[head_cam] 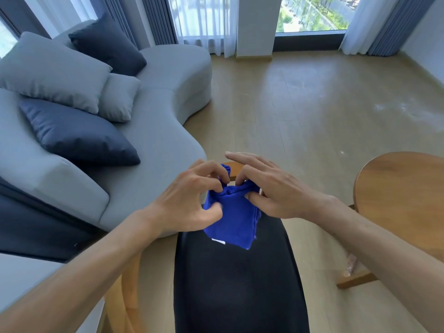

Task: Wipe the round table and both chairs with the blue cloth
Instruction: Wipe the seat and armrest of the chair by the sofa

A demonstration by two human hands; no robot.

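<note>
The cloth (231, 212) sits at centre, held between the left hand (189, 200) and the right hand (271, 188), above a chair (240, 284). The round table (403, 200) stands to the right of the hands. The sofa (149, 140) lies to the left, with cushions (77, 133) on it. Curtains (206, 22) and a window (312, 13) are behind, across the floor (312, 104).

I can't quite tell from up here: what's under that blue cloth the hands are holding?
Both hands, left hand and right hand, pinch the blue cloth in the air. Below it lies a black surface and a wooden chair frame, partly covered.
</note>
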